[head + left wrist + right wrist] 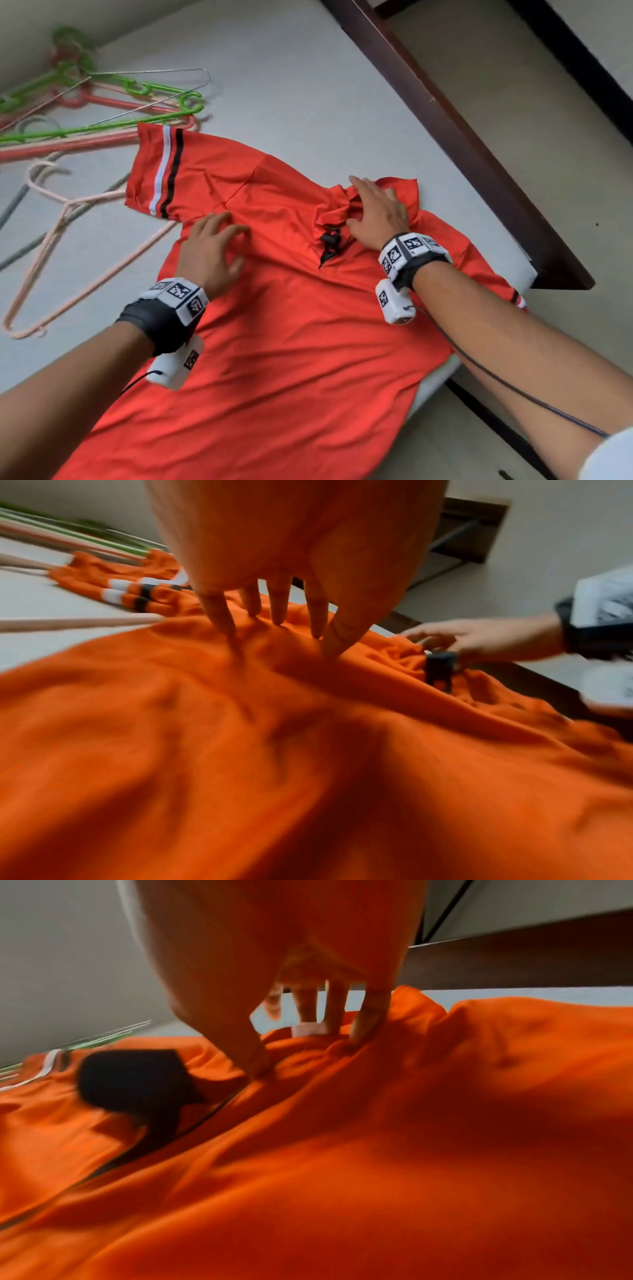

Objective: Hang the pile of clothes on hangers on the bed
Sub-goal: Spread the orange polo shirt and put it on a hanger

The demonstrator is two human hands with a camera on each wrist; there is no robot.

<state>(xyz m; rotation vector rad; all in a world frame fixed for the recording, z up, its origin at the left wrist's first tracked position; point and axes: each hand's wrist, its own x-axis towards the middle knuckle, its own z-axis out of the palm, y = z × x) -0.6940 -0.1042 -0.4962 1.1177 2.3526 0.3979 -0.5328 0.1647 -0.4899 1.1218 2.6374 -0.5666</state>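
An orange shirt with a black collar placket lies spread face up on the bed. Its striped left sleeve points toward the hangers. My left hand rests with spread fingertips on the cloth near the left shoulder, holding nothing. My right hand lies over the bunched collar, its thumb and fingers pressing into the folds. A pale pink hanger lies just left of the shirt. Part of the collar is hidden under my right hand.
A heap of green, red and pink plastic hangers and a wire hanger lies at the far left of the mattress. A dark wooden bed frame runs along the right edge; the shirt's right sleeve hangs over the mattress corner.
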